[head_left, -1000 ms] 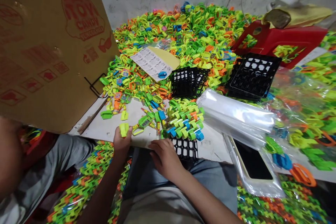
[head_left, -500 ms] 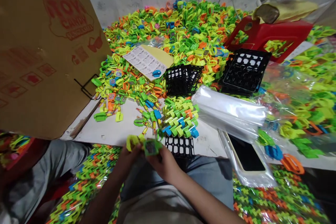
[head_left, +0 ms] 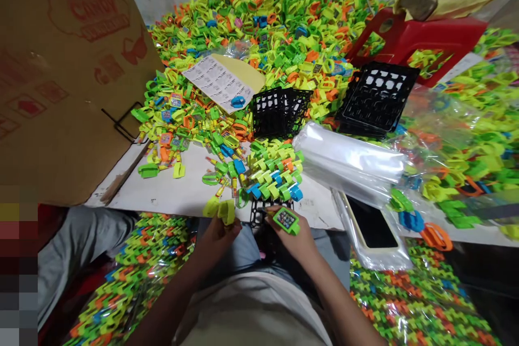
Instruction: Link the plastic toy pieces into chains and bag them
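The left hand (head_left: 219,239) pinches a yellow plastic toy watch (head_left: 226,212) by the near edge of the white table (head_left: 152,193). The right hand (head_left: 298,242) grips a green plastic toy watch (head_left: 286,220), its fingers bent, beside a black plastic grid tray (head_left: 258,214) at that same edge, just below stacked bright bands (head_left: 275,170).

A cardboard box (head_left: 81,75) fills the upper left of the frame. At lower centre, the person's left hand (head_left: 221,233) holds yellow toy pieces (head_left: 227,212).
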The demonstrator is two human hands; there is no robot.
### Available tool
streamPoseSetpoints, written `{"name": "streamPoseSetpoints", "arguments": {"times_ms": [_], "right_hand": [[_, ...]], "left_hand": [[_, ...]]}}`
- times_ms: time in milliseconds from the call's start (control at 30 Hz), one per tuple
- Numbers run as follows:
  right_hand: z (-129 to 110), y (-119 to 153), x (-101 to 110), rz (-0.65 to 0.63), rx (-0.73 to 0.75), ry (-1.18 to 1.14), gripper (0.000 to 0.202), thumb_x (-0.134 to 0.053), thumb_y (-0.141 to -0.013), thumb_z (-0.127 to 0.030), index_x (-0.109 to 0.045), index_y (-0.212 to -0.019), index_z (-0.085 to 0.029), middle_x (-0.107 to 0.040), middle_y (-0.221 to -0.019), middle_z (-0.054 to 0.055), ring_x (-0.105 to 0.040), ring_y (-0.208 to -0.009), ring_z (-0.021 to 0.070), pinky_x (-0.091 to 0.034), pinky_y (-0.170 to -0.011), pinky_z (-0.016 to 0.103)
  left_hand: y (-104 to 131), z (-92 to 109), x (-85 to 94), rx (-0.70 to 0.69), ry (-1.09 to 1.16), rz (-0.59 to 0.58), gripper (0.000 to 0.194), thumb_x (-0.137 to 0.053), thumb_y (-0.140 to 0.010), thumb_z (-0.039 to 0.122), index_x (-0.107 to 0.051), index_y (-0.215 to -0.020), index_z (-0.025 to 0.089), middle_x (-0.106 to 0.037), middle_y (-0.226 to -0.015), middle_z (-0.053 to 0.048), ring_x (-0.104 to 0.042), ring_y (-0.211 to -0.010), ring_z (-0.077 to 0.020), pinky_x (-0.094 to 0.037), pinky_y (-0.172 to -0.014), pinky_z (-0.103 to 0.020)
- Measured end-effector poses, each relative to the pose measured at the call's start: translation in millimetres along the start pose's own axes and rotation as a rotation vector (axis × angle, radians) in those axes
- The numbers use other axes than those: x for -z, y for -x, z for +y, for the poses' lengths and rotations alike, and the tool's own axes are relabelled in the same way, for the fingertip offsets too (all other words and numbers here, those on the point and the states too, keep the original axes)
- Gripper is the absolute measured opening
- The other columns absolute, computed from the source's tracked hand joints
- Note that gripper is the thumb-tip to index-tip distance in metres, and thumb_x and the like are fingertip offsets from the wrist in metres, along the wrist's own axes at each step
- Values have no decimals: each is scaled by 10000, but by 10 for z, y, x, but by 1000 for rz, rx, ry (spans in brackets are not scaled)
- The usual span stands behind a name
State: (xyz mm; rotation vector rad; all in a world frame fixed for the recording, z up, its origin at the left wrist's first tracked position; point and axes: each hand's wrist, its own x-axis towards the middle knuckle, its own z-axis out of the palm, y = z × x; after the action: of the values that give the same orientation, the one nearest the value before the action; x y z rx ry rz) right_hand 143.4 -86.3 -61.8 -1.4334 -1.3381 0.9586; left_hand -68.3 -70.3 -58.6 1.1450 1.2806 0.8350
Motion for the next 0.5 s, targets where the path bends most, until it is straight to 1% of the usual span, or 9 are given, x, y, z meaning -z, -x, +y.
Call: {"name": "streamPoseSetpoints", "arguments": {"times_ms": [67,100,167,200,267,333,433,500], "right_hand": [[-5,-20,24,13,1,5,207,-632,-763,-353,-666,-900,-202,-720,-869,52,-684,-785,206,-553,-727,330],[-11,-26,24,13,11,16,201,-627,-766,-353,-664,-895,-203,-720,-869,50,-684,-786,205,-553,-729,327],[-16,-33,13,8,30,56,190,-618,-773,-340,-668,-899,-207,-721,-884,48,-683,-803,204,-548,-747,329],[-12,-35,7,6,32,77,187,-615,-776,-334,-672,-904,-210,-722,-891,47,-683,-809,205,-546,-753,330],[10,-37,2,-2,30,109,190,-608,-783,-333,-682,-915,-219,-724,-901,47,-683,-817,208,-543,-759,332],[43,-36,8,-19,30,137,199,-602,-789,-334,-690,-933,-228,-725,-912,45,-683,-827,213,-541,-762,337],[84,-33,26,-62,60,196,213,-595,-789,-291,-691,-970,-236,-721,-939,45,-676,-863,217,-534,-779,344],[92,-30,33,-80,82,230,224,-585,-783,-243,-689,-981,-235,-719,-940,46,-672,-872,213,-529,-789,340]], "left_hand": [[2,-16,-18,24,112,-163,417,-678,-709,489,-612,-1000,197,-673,-956,-68,-617,-824,-178,-487,-752,-296],[1,-21,-29,44,155,-201,431,-651,-734,505,-609,-1032,197,-674,-1001,-80,-617,-882,-188,-478,-807,-312],[-10,-11,-53,89,169,-202,447,-585,-775,554,-626,-1017,180,-684,-990,-95,-612,-922,-205,-469,-831,-329],[-21,7,-65,95,141,-189,463,-555,-784,580,-644,-976,169,-689,-965,-98,-610,-918,-210,-471,-811,-326],[-54,58,-91,51,64,-159,502,-539,-770,622,-666,-888,151,-691,-909,-97,-603,-879,-204,-473,-748,-300],[-100,107,-124,-12,33,-141,518,-567,-737,635,-655,-888,147,-689,-854,-78,-596,-748,-169,-462,-645,-268],[-178,131,-195,-47,74,-130,490,-617,-717,577,-589,-965,155,-681,-786,-42,-523,-537,-106,-420,-519,-238],[-227,111,-250,-108,43,-105,438,-626,-717,516,-562,-963,159,-681,-770,-33,-517,-507,-101,-431,-511,-242]]}}
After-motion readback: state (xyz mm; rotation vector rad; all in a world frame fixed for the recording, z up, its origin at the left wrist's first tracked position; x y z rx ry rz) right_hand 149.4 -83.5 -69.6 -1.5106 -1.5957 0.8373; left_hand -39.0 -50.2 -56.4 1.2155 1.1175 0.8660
